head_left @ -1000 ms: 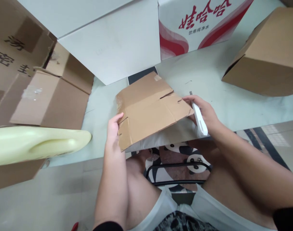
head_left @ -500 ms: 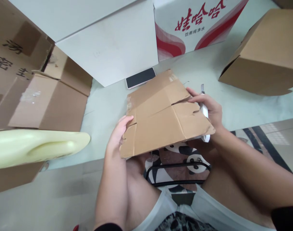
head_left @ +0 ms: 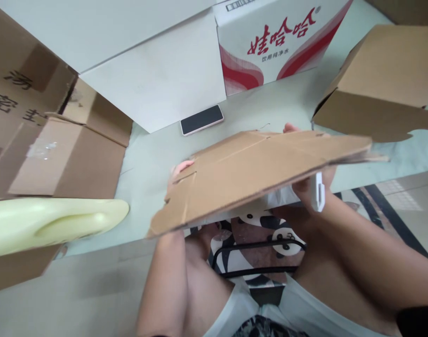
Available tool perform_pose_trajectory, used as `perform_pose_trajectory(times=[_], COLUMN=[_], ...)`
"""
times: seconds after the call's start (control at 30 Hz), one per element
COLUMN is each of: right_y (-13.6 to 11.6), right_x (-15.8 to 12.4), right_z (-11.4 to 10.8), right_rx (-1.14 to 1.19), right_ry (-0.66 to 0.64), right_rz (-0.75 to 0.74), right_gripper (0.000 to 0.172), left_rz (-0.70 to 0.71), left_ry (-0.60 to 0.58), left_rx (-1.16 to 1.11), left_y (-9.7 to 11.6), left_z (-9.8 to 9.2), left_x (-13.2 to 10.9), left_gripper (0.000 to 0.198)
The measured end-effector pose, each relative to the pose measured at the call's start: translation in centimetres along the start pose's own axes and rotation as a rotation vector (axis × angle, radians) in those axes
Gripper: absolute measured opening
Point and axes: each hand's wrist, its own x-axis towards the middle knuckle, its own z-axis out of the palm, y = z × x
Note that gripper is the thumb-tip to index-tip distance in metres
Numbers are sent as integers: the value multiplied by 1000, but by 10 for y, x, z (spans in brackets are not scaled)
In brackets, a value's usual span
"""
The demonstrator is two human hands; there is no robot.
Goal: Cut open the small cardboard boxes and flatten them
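Head camera: left hand (head_left: 175, 175) and right hand (head_left: 304, 188) clasp creased, slit brown cardboard (head_left: 242, 168).

Pale whitish shorts (head_left: 231, 309) are being worn here, loose and wide at the leg openings; a dark top (head_left: 268, 327) is seen too, printed with grey marbling; a black sleeve (head_left: 417, 320) is glimpsed at the right elbow, and the left hand (head_left: 177, 175) and right hand (head_left: 303, 188) are bared

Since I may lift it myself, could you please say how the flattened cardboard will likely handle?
The flattened cardboard seems fairly stiff, as it barely sags between the left hand and right hand. It may fold along its visible creases. Being thin, it is probably light for its size.
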Motion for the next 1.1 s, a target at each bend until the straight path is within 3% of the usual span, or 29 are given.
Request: perform_pose_trajectory(times=[0.07, 0.17, 0.33, 0.4, 0.53, 0.63, 0.7, 0.87, 1.0, 1.1], right_y=[-6, -16, -9, 0, 14, 15, 12, -1, -11, -16], right_x=[-3, -4, 6, 9, 6, -1, -6, -16, -22, -27], right_z=[-1, -3, -2, 1, 10, 17, 20, 25, 32, 38], right_rx=[74, 61, 115, 207, 472, 596, 619, 445, 357, 345], right_ry=[100, 146, 184, 95, -206, -391, -438, -288, -192, -142], right_rz=[20, 18, 79, 154, 241, 241, 244, 253, 337, 413], right_gripper=[49, 45, 59, 61, 62, 58, 53, 44, 46, 44], left_rz=[126, 245, 277, 239, 146, 49, -19, -125, -222, -286], left_ry=[35, 80, 313, 298, 202, 183, 193, 148, 97, 99], left_rx=[102, 4, -243, -271, -297, -401, -476, -534, -561, -571], left_y=[-4, -3, 16, 26, 32, 20, 10, -1, 2, 5], left_z=[3, 10, 21, 22, 24, 31, 37, 48, 49, 45], left_x=[-1, -2, -5, -7, -8, -4, -2, -3, -8, -11], left_gripper=[24, 13, 31, 45, 66, 62, 58, 55, 60, 51])
